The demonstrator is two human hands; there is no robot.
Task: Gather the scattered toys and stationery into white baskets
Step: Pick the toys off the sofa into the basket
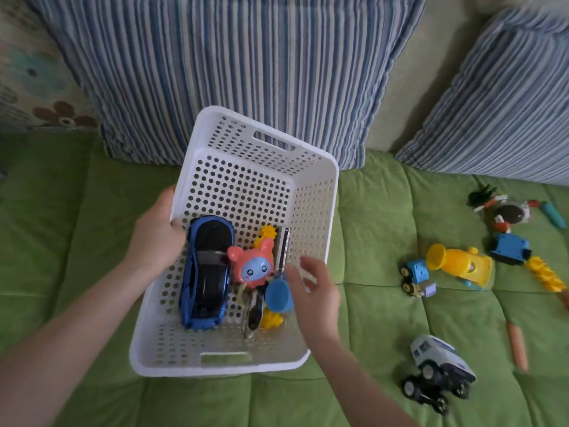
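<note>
A white perforated basket (pixel 246 155) lies on the green quilted sofa seat. Inside it are a blue toy car (pixel 205 272), a pink round-faced toy (pixel 253 266), yellow gear pieces (pixel 266 234), a dark flat item (pixel 281 248) and a blue cup (pixel 278 294). My left hand (pixel 157 235) grips the basket's left rim, thumb inside. Over the basket's right rim, my right hand (pixel 314 291) hovers with fingers relaxed and spread, right beside the blue cup and holding nothing.
Right of the basket on the seat lie a small blue truck (pixel 417 277), a yellow funnel toy (pixel 462 265), a blue block vehicle (pixel 509 248), a yellow chain (pixel 546 274), a white bus (pixel 441 360), a black wheeled toy (pixel 423 396) and an orange stick (pixel 517 346). Striped cushions (pixel 234 57) stand behind.
</note>
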